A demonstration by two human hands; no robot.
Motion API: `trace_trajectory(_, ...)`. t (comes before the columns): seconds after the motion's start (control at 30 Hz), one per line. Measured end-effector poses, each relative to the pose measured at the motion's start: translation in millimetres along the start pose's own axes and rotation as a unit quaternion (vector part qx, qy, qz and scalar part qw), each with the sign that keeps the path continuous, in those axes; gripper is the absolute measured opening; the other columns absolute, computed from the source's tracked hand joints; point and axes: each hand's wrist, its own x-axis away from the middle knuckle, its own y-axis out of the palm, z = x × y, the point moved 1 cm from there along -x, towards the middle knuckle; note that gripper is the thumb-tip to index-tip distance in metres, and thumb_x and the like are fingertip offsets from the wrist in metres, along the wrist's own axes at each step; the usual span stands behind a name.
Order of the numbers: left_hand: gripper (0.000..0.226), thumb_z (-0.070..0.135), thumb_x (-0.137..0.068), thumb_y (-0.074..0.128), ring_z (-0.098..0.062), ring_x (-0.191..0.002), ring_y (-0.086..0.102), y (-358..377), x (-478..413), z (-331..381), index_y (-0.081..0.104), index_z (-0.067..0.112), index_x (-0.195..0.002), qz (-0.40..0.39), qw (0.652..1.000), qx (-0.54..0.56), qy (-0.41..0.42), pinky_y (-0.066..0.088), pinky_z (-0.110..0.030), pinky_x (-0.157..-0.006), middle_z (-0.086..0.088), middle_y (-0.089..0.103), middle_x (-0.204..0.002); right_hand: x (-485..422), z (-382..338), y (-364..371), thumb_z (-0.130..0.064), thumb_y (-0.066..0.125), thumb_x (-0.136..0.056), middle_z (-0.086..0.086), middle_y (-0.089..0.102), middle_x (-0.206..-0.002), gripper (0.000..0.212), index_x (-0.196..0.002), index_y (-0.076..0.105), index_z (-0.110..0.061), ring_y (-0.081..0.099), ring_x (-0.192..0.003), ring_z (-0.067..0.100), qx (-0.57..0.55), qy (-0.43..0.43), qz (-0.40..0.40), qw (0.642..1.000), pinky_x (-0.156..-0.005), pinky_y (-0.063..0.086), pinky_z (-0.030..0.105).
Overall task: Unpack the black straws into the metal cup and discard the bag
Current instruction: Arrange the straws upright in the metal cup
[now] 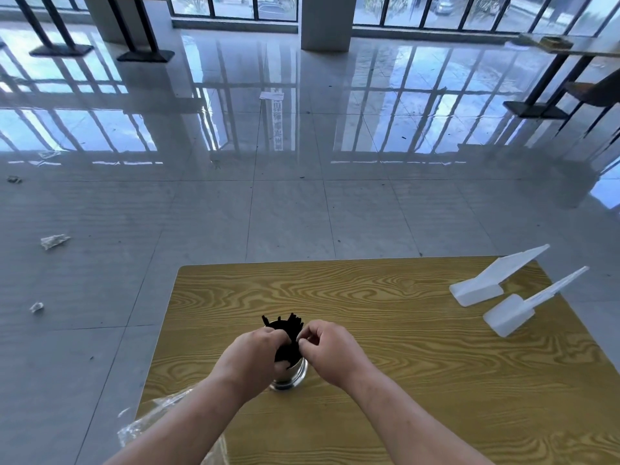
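Observation:
A shiny metal cup (292, 375) stands upright on the wooden table (385, 297), near its front left. Black straws (289, 333) stick up out of the cup. My left hand (250, 355) grips the bundle of straws from the left, fingers curled around it. On the right of the bundle, my right hand (327, 347) pinches some straws between thumb and fingertips. Both hands hide most of the cup's rim. The clear plastic bag (151, 427) lies crumpled at the table's near left corner, under my left forearm.
Two white plastic scoops (483, 286) (513, 312) lie at the table's right side, their handles reaching past the edge. Crumpled scraps (53, 240) lie on the glossy tiled floor to the left. Table legs and a chair stand far off.

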Motion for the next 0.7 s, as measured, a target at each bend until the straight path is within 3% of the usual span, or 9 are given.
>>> trace_trajectory(0.07,0.035,0.047,-0.085,0.071,-0.011,-0.096,0.065,2.9,0.9,-0.6,0.064,0.035,-0.117,-0.014,1.0,0.012,-0.005,0.051,-0.025,-0.082,0.016,0.065,-0.108,-0.7,-0.3,1.7,-0.03,0.063,-0.085,-0.007,0.072,-0.073,0.012,-0.085,0.074,-0.025,0.061,-0.063,0.003,-0.02,0.007,-0.008,1.0,-0.066,0.057,0.036)
trace_trajectory(0.17,0.037,0.052,-0.084,0.071,-0.012,-0.094,0.065,7.9,1.9,0.0,0.063,0.035,-0.116,-0.017,1.0,0.007,-0.003,0.052,-0.028,-0.082,0.015,0.064,-0.105,-1.9,-0.6,4.3,-0.026,0.064,-0.086,0.003,0.079,-0.082,0.012,-0.084,0.075,-0.025,0.074,-0.074,0.022,-0.049,0.02,-0.015,0.999,-0.074,0.062,0.047)
trace_trajectory(0.27,0.03,0.049,-0.087,0.069,-0.014,-0.091,0.064,9.6,2.3,2.1,0.066,0.029,-0.108,0.001,1.0,0.002,0.002,0.051,-0.03,-0.081,0.011,0.065,-0.101,-1.9,-0.9,5.5,-0.027,0.063,-0.086,-0.002,0.079,-0.08,0.013,-0.083,0.076,-0.025,0.073,-0.074,0.016,-0.064,0.019,-0.013,0.998,-0.075,0.064,0.047)
trace_trajectory(0.4,0.021,0.041,-0.093,0.065,-0.016,-0.088,0.066,6.2,0.7,3.7,0.071,0.025,-0.103,0.027,1.0,-0.002,0.012,0.052,-0.032,-0.08,0.01,0.068,-0.099,-0.7,-1.2,3.4,-0.024,0.063,-0.088,0.008,0.079,-0.084,0.014,-0.083,0.075,-0.022,0.07,-0.07,0.02,-0.068,0.019,0.01,0.997,-0.075,0.062,0.052)
trace_trajectory(0.5,0.019,0.038,-0.095,0.063,-0.014,-0.088,0.068,2.6,0.2,2.4,0.073,0.024,-0.103,0.036,0.998,-0.027,0.032,0.05,-0.027,-0.079,0.01,0.071,-0.103,0.1,-0.4,0.8,-0.024,0.063,-0.089,0.007,0.079,-0.084,0.014,-0.084,0.075,-0.02,0.07,-0.071,0.024,-0.049,0.016,0.021,0.998,-0.075,0.061,0.051)
trace_trajectory(0.57,0.016,0.036,-0.095,0.064,-0.012,-0.089,0.068,-0.5,-0.5,0.2,0.074,0.026,-0.104,0.039,0.998,-0.038,0.041,0.049,-0.023,-0.078,0.01,0.073,-0.104,0.6,-0.2,-0.1,-0.025,0.062,-0.089,0.007,0.078,-0.083,0.014,-0.084,0.074,-0.021,0.064,-0.065,0.016,-0.049,0.015,0.021,0.998,-0.072,0.06,0.05)
trace_trajectory(0.7,0.018,0.032,-0.095,0.066,-0.011,-0.098,0.069,-6.4,-2.2,-3.6,0.075,0.03,-0.11,0.039,0.997,-0.044,0.04,0.05,-0.025,-0.088,0.011,0.075,-0.108,0.9,-0.9,-0.5,-0.027,0.062,-0.09,0.005,0.077,-0.081,0.014,-0.084,0.074,-0.022,0.061,-0.064,0.011,-0.044,0.016,0.021,0.999,-0.07,0.059,0.048)
